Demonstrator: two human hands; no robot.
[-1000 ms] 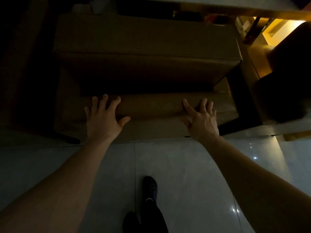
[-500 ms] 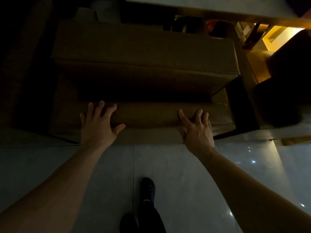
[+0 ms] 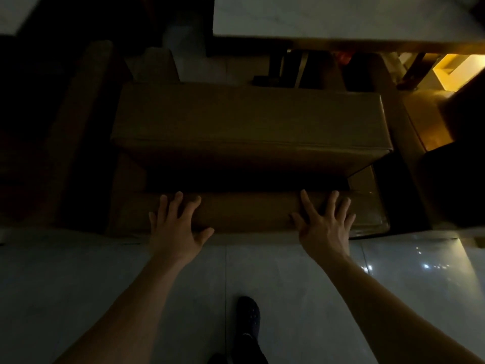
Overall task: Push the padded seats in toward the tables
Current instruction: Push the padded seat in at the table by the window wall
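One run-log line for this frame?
push seat | left hand flat on padded seat backrest | right hand flat on backrest | table ahead

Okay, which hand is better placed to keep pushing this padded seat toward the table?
Neither clearly; both hands lie flat on the padded seat's backrest top. The right hand sits nearer its end, the left hand nearer the middle, so left probably pushes straighter toward the table.

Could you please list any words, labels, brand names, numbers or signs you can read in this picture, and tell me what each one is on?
None: no text can be read anywhere in this dim view.
The brown padded seat that the left hand and right hand press on shows plain upholstery only.
The pale table top is bare of markings.
The dark shoe on the glossy tiled floor shows small dots only, no legible logo.
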